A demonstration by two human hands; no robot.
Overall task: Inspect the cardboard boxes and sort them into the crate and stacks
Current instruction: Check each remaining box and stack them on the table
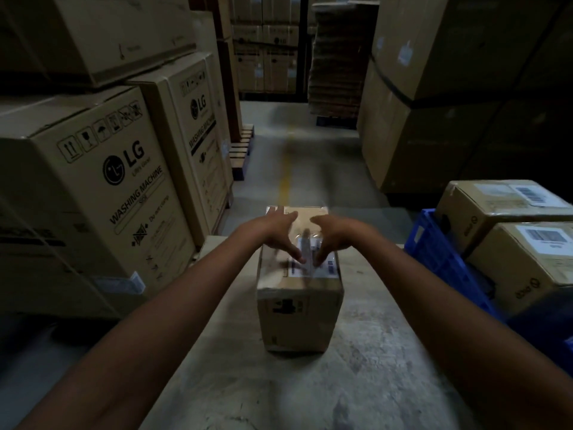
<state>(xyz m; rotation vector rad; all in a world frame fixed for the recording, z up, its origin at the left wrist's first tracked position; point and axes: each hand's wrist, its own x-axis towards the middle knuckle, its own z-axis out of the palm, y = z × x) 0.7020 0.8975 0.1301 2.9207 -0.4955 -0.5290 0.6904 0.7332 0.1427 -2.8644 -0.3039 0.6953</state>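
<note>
Box (pixel 299 311) under left grip (pixel 277 234), right grip (pixel 330 238)

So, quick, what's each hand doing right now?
Left hand: open, fingers spread over the top of the cardboard box.
Right hand: open, fingers spread over the same box; contact too blurred to tell.

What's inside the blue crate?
Two labelled cardboard boxes, a near box and a far box, sit in the blue crate. Whatever lies beneath them is hidden.
</note>
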